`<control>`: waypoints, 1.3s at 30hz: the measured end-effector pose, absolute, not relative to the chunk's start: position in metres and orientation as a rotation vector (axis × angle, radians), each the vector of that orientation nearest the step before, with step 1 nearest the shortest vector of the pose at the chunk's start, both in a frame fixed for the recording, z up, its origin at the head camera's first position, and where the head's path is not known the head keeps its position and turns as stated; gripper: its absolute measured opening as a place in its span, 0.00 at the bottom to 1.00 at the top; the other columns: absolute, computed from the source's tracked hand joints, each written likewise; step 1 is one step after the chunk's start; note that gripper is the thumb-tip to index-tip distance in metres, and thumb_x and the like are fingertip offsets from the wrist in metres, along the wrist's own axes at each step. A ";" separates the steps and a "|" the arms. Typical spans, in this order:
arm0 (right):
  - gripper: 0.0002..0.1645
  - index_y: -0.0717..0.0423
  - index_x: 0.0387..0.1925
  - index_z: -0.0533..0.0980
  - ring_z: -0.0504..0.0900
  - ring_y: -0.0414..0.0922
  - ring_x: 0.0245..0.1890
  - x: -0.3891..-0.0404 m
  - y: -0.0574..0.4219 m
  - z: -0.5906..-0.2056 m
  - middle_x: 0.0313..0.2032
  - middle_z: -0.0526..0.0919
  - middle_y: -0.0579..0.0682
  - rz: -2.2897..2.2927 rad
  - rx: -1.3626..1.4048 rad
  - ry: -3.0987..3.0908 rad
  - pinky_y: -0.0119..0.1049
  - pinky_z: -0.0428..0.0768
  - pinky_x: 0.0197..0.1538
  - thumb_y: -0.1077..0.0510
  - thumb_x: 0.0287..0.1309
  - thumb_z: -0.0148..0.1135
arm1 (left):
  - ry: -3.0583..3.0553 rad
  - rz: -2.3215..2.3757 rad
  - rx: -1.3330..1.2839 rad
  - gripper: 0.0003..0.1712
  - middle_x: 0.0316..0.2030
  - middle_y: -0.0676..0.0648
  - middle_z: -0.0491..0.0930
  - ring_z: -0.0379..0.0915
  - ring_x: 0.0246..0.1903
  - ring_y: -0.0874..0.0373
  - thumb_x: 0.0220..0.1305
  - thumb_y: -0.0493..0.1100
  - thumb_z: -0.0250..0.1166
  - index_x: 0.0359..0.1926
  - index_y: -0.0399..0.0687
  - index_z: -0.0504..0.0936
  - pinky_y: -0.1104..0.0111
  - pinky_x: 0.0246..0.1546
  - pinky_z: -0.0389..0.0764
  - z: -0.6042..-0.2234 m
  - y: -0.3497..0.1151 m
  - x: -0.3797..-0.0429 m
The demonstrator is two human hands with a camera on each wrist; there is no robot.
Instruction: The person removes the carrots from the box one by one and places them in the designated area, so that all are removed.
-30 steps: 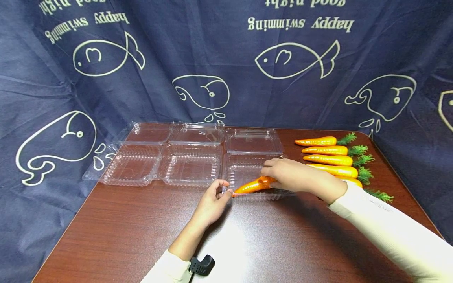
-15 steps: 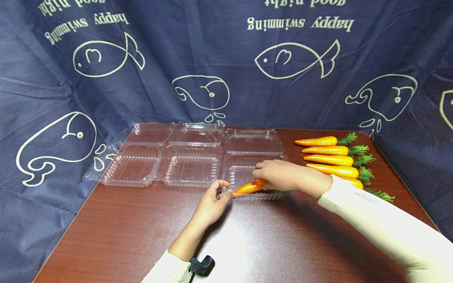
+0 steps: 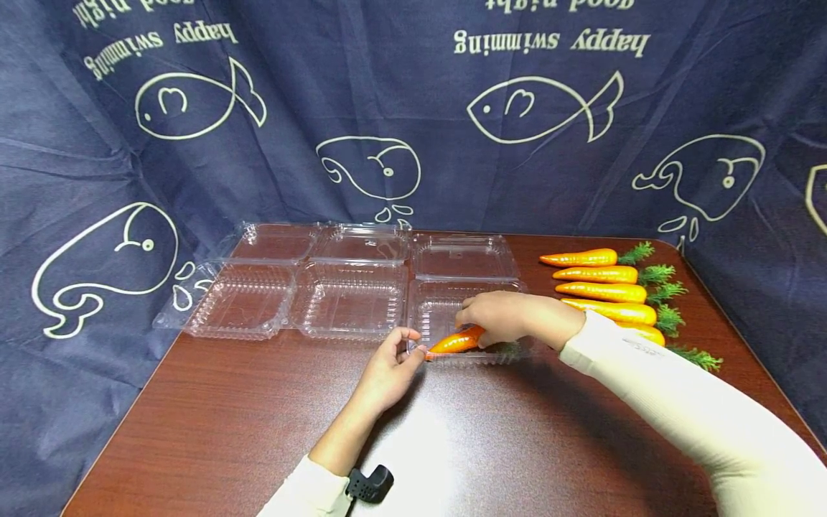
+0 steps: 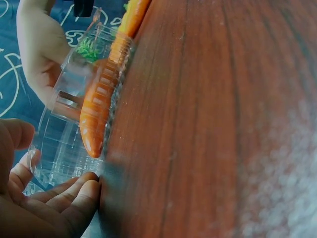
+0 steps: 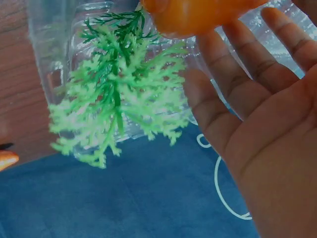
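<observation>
An orange toy carrot [image 3: 455, 341] lies slanted inside the rightmost clear plastic clamshell container [image 3: 465, 359], its tip towards the front left corner. My right hand [image 3: 507, 316] holds the carrot from above and covers its thick end. The right wrist view shows fingers against the orange body, with green leaves [image 5: 116, 89] spread beside them within the container. At the front left corner, my left hand [image 3: 385, 373] pinches the container wall between thumb and fingers. Seen through the clear side in the left wrist view, the carrot [image 4: 96, 109] ends just short of that hand.
Two more open clear containers, a middle one [image 3: 349, 334] and a left one [image 3: 235, 334], stand in line to the left, lids folded back. Several toy carrots [image 3: 601, 292] lie in a column on the right of the brown table [image 3: 258, 431]. A blue printed cloth [image 3: 413, 86] hangs behind.
My right hand has shifted left and slightly inward over the container, covering more of the carrot. Green leaves now show inside near the front right. The left hand stays at the corner.
</observation>
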State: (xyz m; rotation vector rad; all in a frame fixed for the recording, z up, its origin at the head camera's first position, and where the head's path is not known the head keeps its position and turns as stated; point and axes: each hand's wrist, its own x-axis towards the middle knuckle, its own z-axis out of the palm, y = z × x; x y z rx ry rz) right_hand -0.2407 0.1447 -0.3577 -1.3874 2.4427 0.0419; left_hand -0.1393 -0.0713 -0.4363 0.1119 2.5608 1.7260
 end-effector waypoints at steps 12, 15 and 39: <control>0.17 0.53 0.43 0.81 0.76 0.43 0.36 -0.246 0.139 -0.357 0.32 0.79 0.43 0.069 -1.373 2.361 0.41 0.76 0.45 0.65 0.48 0.73 | 2.537 1.745 0.122 0.15 0.32 0.52 0.74 0.66 0.24 0.62 0.69 0.45 0.61 0.53 0.43 0.75 0.69 0.26 0.67 -0.435 -0.071 -0.140; 0.16 0.52 0.41 0.81 0.74 0.42 0.34 -0.247 0.138 -0.358 0.30 0.78 0.42 0.072 -1.366 2.362 0.40 0.75 0.43 0.66 0.48 0.72 | 2.531 1.750 0.131 0.15 0.32 0.51 0.75 0.66 0.24 0.62 0.70 0.45 0.61 0.53 0.43 0.75 0.70 0.25 0.67 -0.435 -0.071 -0.141; 0.18 0.51 0.46 0.80 0.74 0.41 0.33 -0.266 0.156 -0.339 0.34 0.80 0.42 -0.232 -1.220 2.389 0.40 0.75 0.42 0.66 0.53 0.70 | 2.514 1.769 0.125 0.15 0.25 0.54 0.63 0.60 0.21 0.61 0.69 0.44 0.61 0.53 0.44 0.75 0.72 0.21 0.63 -0.437 -0.071 -0.139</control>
